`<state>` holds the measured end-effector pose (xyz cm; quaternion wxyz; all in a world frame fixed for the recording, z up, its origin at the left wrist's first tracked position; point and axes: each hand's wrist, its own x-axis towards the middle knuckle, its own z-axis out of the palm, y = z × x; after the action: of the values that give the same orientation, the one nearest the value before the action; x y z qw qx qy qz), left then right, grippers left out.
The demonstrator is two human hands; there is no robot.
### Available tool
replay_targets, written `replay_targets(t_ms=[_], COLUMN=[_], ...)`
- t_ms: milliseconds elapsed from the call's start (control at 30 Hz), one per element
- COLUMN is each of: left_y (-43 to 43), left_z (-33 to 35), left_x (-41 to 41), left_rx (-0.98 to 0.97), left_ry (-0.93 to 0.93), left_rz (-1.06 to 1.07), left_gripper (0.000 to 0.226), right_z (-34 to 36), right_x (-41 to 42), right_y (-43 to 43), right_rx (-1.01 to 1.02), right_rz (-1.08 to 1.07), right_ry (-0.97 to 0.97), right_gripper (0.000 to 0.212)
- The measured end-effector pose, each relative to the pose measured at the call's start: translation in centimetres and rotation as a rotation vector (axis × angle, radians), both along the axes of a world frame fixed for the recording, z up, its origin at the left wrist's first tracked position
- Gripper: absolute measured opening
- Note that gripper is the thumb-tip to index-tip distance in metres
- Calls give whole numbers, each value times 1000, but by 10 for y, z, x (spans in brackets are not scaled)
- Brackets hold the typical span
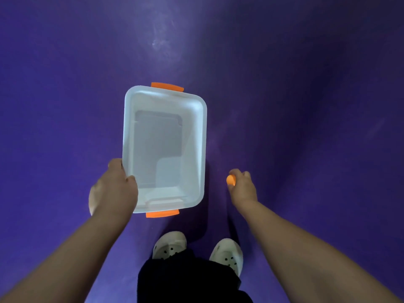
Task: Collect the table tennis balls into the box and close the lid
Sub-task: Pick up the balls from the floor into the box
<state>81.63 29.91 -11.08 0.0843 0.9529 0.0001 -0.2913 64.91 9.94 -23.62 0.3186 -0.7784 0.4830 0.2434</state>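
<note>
— What's taking up the most room down there?

— The purple floor, running out well past both sets of fingers. Next in size is the box — white, translucent, lid off, nothing showing inside. The person is holding it up over the floor.

— How are they holding it?

— The left hand is gripping the long side near the close corner: the thumb is hooking over the rim into the box, and the other fingers are wrapping under the outside wall, mostly hidden. One orange latch is sitting just beside that hand on the near end, the other orange latch is lying well beyond the fingertips on the far end.

— And the other hand?

— The right hand is hanging off to the box's right, apart from it, with the fingers curling shut around an orange table tennis ball. The ball is peeking out on the side facing the box.

— Anything nearer?

— A pair of white clogs below dark trousers, standing behind both wrists.
</note>
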Motion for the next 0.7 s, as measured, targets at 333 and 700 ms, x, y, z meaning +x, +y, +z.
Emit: replay_targets(t_ms=[333,700], left_y=[-59,-113], left_z=[164,414], left_x=[-13,6], left_rx=[-90,-214], left_ry=[76,17], left_rz=[-80,-293], left_gripper=[17,20], right_z=[252,533], right_x=[31,11], right_y=[-20,-60], right_rx=[-92,-306], right_rz=[78,-19], right_ry=[-631,-400], right_gripper=[42,37])
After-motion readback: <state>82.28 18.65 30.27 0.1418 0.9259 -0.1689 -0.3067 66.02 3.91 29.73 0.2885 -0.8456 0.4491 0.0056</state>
